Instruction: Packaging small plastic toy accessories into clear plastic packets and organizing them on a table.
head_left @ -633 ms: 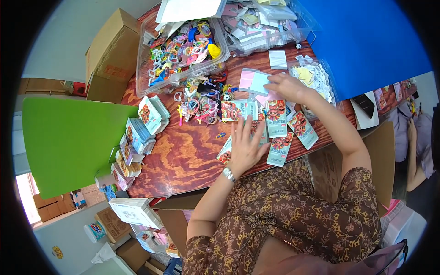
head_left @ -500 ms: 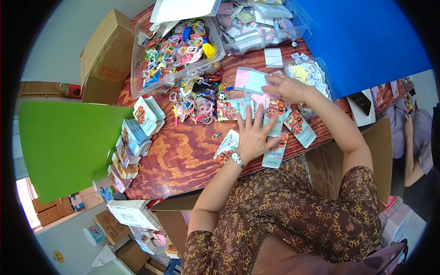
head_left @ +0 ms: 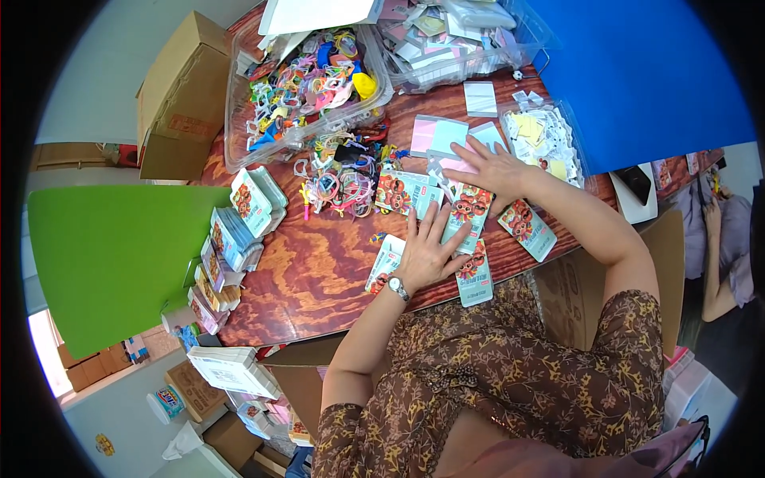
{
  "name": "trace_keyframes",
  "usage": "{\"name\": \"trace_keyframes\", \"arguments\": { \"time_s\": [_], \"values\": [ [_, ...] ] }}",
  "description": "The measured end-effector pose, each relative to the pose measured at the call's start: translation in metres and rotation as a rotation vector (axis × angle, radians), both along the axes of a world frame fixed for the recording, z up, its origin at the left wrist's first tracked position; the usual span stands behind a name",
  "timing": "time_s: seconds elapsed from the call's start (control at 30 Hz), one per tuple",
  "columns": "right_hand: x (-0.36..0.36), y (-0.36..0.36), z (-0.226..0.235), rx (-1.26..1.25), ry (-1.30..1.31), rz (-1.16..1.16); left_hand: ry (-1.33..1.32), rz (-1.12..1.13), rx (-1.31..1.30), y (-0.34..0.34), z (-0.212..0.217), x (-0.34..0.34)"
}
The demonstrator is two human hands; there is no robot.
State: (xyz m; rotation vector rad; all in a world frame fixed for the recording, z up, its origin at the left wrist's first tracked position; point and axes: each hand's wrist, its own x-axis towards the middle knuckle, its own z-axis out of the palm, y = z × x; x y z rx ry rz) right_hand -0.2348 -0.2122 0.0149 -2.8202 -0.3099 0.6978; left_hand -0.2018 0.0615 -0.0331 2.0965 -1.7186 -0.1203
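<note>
Left hand (head_left: 429, 259) and right hand (head_left: 504, 174) spread over printed packs (head_left: 472, 205) and pastel cards (head_left: 449, 138)

The printed packs, mint green with red cartoon figures, lie fanned out near the front edge of the dark red, wood-patterned surface (head_left: 295, 283). The left hand rests palm down over them, its fingers (head_left: 430, 225) apart and straight; a silver wristwatch (head_left: 397, 286) sits on that wrist. One pack lies to the left beside this wrist, one juts toward the person at the edge, and another lies tilted to the right, below the right hand.

The right hand reaches in from the right, fingers likewise apart, over the pink and light blue cards just beyond the packs. Whether it grips a card cannot be told.

To the left of the cards lies a loose heap of colourful trinkets (head_left: 348, 185), with a clear tray (head_left: 279, 147) of more trinkets behind it. A smaller clear tub (head_left: 582, 165) of white pieces stands just beside the right hand. Upright stacks of packs (head_left: 233, 241) line the left side, next to a green panel (head_left: 127, 263).
</note>
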Motion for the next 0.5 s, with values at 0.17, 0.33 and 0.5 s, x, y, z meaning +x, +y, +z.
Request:
{"name": "trace_keyframes", "arguments": {
  "time_s": [0.17, 0.33, 0.5],
  "values": [
    [0.018, -0.004, -0.003, -0.027, 0.024, -0.015, 0.005, 0.002, 0.0, 0.0, 0.001, 0.0],
    [0.039, -0.013, -0.008, -0.04, -0.017, -0.027, -0.009, 0.014, 0.014, 0.003, 0.0, 0.0],
    [0.064, -0.034, -0.035, -0.025, -0.133, -0.053, -0.006, 0.016, 0.005, 0.001, 0.003, -0.003]
  ]
}}
